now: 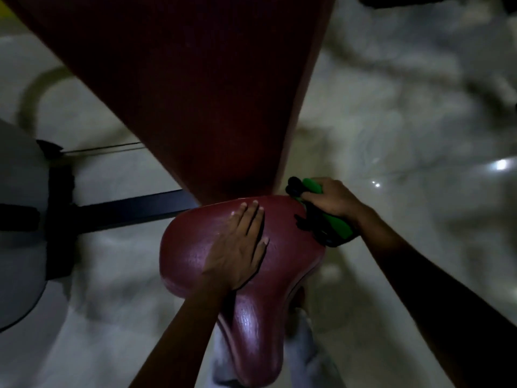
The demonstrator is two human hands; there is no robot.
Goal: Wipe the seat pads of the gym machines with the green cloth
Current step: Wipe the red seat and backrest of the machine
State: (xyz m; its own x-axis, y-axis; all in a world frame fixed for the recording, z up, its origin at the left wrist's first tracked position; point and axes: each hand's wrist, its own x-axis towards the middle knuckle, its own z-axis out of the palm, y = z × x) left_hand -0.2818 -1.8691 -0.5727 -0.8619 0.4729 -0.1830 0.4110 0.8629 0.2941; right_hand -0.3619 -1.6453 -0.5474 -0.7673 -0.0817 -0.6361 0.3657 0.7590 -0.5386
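- While the left hand [237, 247] lies flat, fingers straight, on the maroon seat pad [195, 264], the right hand [333, 197] grips the green cloth [335, 222] at the pad's far right edge.
- Backrest pad [195, 93]: rises just beyond the seat.
- Risk: the bunched cloth may skim only the edge, leaving the area under the left palm unwiped.
- Risk: dim light may hide missed patches.

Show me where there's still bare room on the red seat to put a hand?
The narrow nose of the red seat pad, below the left hand, is bare. So is the wide left side, beside that hand. The top right corner is crowded: the right hand grips the green cloth there, under the red back pad.
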